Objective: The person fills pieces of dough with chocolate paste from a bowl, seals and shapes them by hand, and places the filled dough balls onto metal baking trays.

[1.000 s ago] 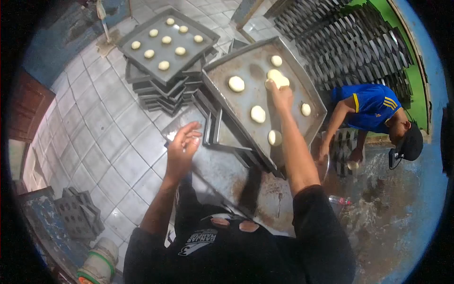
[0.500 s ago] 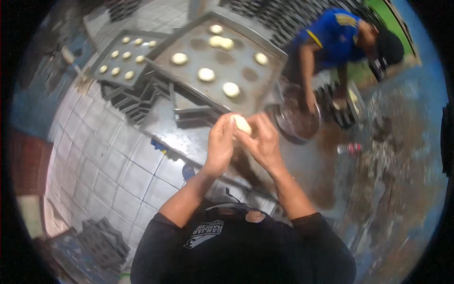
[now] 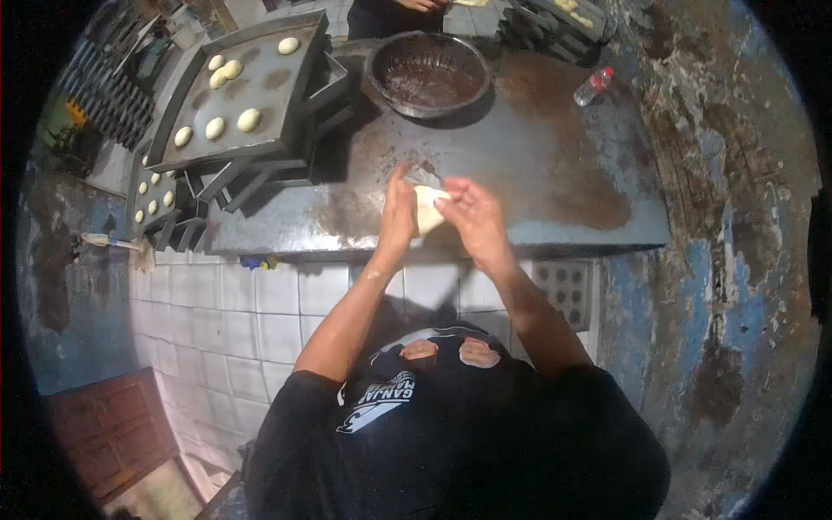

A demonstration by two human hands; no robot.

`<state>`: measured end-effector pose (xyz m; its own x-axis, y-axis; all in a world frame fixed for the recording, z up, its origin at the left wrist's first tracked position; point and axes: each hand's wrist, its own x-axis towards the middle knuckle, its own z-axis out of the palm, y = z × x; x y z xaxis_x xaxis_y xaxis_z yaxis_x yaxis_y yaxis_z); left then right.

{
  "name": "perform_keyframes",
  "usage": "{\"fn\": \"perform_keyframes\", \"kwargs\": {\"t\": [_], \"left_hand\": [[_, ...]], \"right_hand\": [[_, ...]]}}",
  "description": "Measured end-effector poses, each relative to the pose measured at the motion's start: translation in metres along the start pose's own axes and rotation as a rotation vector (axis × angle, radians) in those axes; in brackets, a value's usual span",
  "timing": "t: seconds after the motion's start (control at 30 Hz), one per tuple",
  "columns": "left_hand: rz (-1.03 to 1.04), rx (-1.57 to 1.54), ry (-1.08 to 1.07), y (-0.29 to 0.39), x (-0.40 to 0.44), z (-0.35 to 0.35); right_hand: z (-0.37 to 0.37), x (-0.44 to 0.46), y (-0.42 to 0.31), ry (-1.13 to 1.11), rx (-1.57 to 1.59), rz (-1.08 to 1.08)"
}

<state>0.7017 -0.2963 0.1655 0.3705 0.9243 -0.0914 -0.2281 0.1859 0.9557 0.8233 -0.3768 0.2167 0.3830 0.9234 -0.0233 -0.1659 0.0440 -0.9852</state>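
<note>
A flattened piece of pale dough (image 3: 426, 212) is held up between my two hands, over the front edge of the metal-topped table (image 3: 537, 195). My left hand (image 3: 399, 212) grips its left side, fingers pointing up. At its upper right edge, my right hand (image 3: 473, 217) pinches it with the thumb, the other fingers partly spread. Beyond the hands stands a round metal bowl (image 3: 429, 76) with dark brown residue inside. To the left, a large tray (image 3: 195, 154) on stacked trays bears several round dough pieces (image 3: 249, 120).
A lower tray (image 3: 154, 186) with small dough balls is at the far left. A bottle with a red cap (image 3: 594, 87) lies at the right. Another person's hands (image 3: 423, 4) show beyond the bowl, near more stacked trays (image 3: 555, 30) at the top right.
The view has swung right, towards the bowl. The dough, taken from the tray with my right hand and then held as a ball in both hands, is now flattened.
</note>
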Motion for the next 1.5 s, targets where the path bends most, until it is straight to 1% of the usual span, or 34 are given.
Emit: {"fn": "perform_keyframes", "kwargs": {"t": [0.03,0.07,0.1,0.13,0.17,0.23,0.27,0.3,0.33,0.37,0.47,0.5,0.53,0.57,0.6,0.67,0.7,0.73,0.77,0.83,0.87,0.93,1.0,1.07,1.13,1.17,1.23,1.27,1.3,1.37,1.4,1.43,1.47,1.5], "left_hand": [[-0.005,0.022,-0.001,-0.017,-0.002,-0.006],[-0.124,0.179,-0.056,-0.034,-0.003,-0.018],[-0.244,0.333,-0.106,-0.053,-0.005,-0.028],[-0.263,0.295,-0.109,-0.059,-0.017,-0.025],[-0.328,0.309,-0.259,-0.062,-0.027,-0.030],[-0.394,0.554,-0.207,-0.052,-0.038,-0.026],[-0.401,0.562,-0.205,-0.061,-0.034,-0.032],[-0.396,0.386,-0.187,-0.076,-0.025,-0.041],[-0.389,0.207,-0.171,-0.078,-0.013,-0.043],[-0.384,0.220,-0.172,-0.080,0.000,-0.047],[-0.405,0.107,-0.130,-0.057,0.042,-0.043],[-0.256,0.139,-0.108,-0.047,0.059,-0.037],[-0.111,0.174,-0.085,-0.036,0.075,-0.035],[-0.117,0.171,-0.078,-0.024,0.091,-0.037],[-0.149,0.161,-0.092,-0.012,0.110,-0.039],[-0.219,0.193,-0.118,-0.010,0.142,-0.053],[-0.220,0.164,-0.126,-0.008,0.155,-0.058],[-0.191,0.205,-0.127,-0.004,0.170,-0.062],[-0.168,0.246,-0.128,0.000,0.182,-0.066],[-0.153,0.291,-0.168,0.000,0.208,-0.077],[-0.122,0.348,-0.208,-0.001,0.220,-0.079],[-0.153,0.346,-0.160,-0.004,0.243,-0.077],[-0.193,0.353,-0.111,0.000,0.261,-0.072],[-0.145,0.450,-0.037,0.015,0.279,-0.062],[-0.138,0.430,0.007,0.004,0.293,-0.065],[-0.124,0.414,0.048,-0.004,0.298,-0.067],[-0.127,0.441,0.035,-0.018,0.308,-0.077],[-0.118,0.470,0.016,-0.024,0.311,-0.082],[-0.128,0.470,0.018,-0.031,0.312,-0.088],[-0.198,0.368,0.047,-0.044,0.315,-0.095],[-0.198,0.331,0.069,-0.047,0.316,-0.095],[-0.195,0.330,0.069,-0.051,0.317,-0.097],[-0.199,0.343,0.074,-0.054,0.318,-0.098],[-0.201,0.357,0.080,-0.054,0.318,-0.099]], "right_hand": [[-0.007,0.003,0.013,0.075,-0.047,-0.102],[-0.013,0.002,0.025,0.081,-0.026,-0.100],[-0.018,0.001,0.037,0.075,-0.275,0.026],[-0.021,0.000,0.053,0.058,-0.525,0.156],[-0.020,-0.006,0.078,-0.087,-0.559,-0.012],[-0.018,0.010,0.092,-0.409,-0.874,-0.568],[-0.015,0.019,0.093,-0.392,-0.769,-0.468],[-0.017,0.036,0.095,-0.386,-0.763,-0.464],[-0.024,0.058,0.099,-0.235,-0.652,-0.213],[-0.033,0.080,0.102,-0.085,-0.535,0.038],[-0.076,0.132,0.179,0.029,-1.266,-0.023],[-0.088,0.142,0.204,0.019,-1.275,-0.026],[-0.099,0.149,0.232,-0.112,-1.398,-0.052],[-0.100,0.154,0.246,-0.246,-1.514,-0.077],[-0.085,0.159,0.226,-0.225,-1.354,0.038],[-0.062,0.178,0.165,-0.272,-1.251,0.068],[-0.053,0.194,0.140,-0.306,-1.144,0.078],[-0.046,0.212,0.126,-0.239,-1.006,0.184],[-0.045,0.229,0.110,-0.244,-1.015,0.196],[-0.050,0.273,0.081,-0.090,-0.748,0.001],[-0.052,0.299,0.072,-0.091,-0.758,0.011],[-0.057,0.356,0.066,-0.092,-1.037,-0.051],[-0.067,0.394,0.088,-0.160,-1.164,-0.029],[-0.072,0.418,0.116,-0.231,-1.287,-0.005],[-0.072,0.437,0.140,-0.355,-1.530,0.134],[-0.074,0.439,0.152,-0.365,-1.531,0.143],[-0.077,0.438,0.174,-0.395,-1.479,-0.046],[-0.079,0.440,0.184,-0.405,-1.477,-0.037],[-0.081,0.442,0.192,-0.372,-1.193,-0.016],[-0.089,0.448,0.202,-0.331,-0.914,0.006],[-0.088,0.452,0.199,-0.449,-0.742,0.175],[-0.087,0.455,0.194,-0.508,-0.651,0.252],[-0.086,0.457,0.188,-0.561,-0.563,0.334],[-0.079,0.462,0.167,-0.551,-0.543,0.521]]}}
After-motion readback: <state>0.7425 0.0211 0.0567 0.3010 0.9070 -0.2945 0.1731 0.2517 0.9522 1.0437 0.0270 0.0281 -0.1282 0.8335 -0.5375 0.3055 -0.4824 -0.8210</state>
